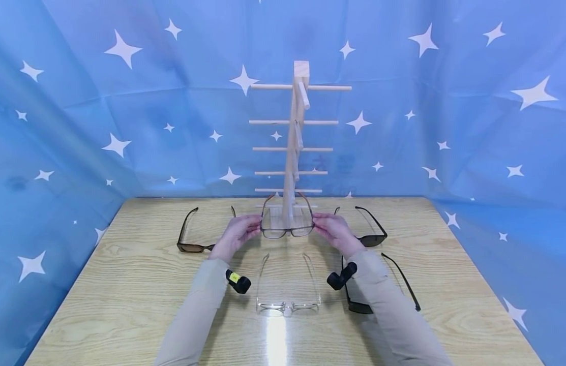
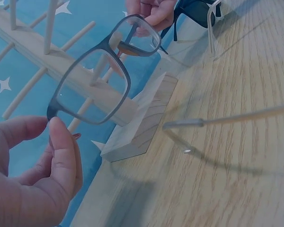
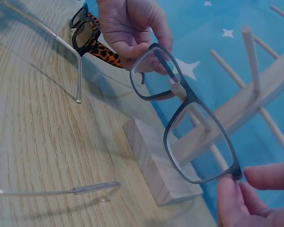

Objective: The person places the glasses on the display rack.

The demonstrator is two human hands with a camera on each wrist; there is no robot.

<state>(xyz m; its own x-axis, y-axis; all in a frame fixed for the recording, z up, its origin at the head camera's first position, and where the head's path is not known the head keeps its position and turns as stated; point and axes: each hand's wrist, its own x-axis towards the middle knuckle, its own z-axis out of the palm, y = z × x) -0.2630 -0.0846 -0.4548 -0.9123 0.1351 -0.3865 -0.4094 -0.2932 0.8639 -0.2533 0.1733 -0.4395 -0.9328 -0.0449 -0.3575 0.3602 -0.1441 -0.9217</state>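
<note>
Both hands hold one pair of dark-framed eyeglasses by the outer front corners, lenses facing the wearer of the camera. My left hand pinches the left corner between thumb and fingers, and my right hand pinches the right corner. The temples, brownish toward their tips, reach back on either side of the post of a wooden display rack. In the right wrist view, a short front peg overlaps the bridge of the glasses. Below them stands the rack's wooden base block.
Clear-framed glasses lie unfolded nearer the front. Sunglasses with tortoiseshell temples lie to the left. On the right are two dark pairs, sunglasses at the back and black glasses partly under the right forearm. A starry blue cloth hangs behind.
</note>
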